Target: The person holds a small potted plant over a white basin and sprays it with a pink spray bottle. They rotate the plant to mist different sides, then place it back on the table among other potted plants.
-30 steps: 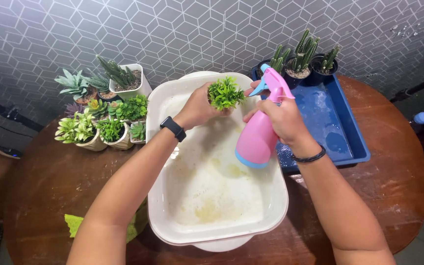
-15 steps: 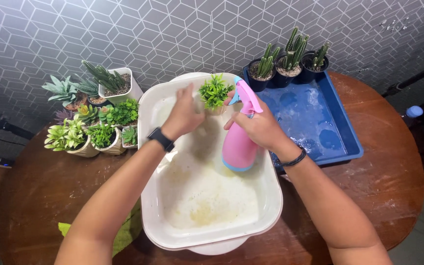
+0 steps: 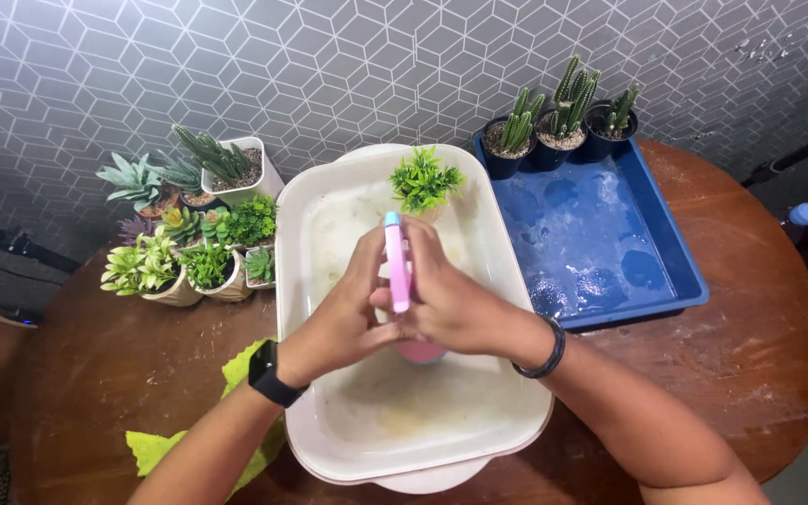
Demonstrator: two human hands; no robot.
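Observation:
A pink spray bottle (image 3: 396,266) with a blue nozzle stands upright over the white tub (image 3: 309,206), its base showing below my fingers. My right hand (image 3: 455,304) is wrapped around the bottle from the right. My left hand (image 3: 348,313), with a black watch on the wrist, presses against the bottle from the left. A small green plant (image 3: 425,181) in a pale pot sits in the tub's far end, apart from both hands.
A blue tray (image 3: 610,243), wet inside, lies right of the tub with three dark cactus pots (image 3: 558,122) at its far end. Several small potted succulents (image 3: 189,234) cluster at the left. A green cloth (image 3: 236,411) lies on the round wooden table (image 3: 750,355).
My left hand let go of the small green plant, which now stands in the tub. Both hands came together nearer me around the spray bottle, now upright.

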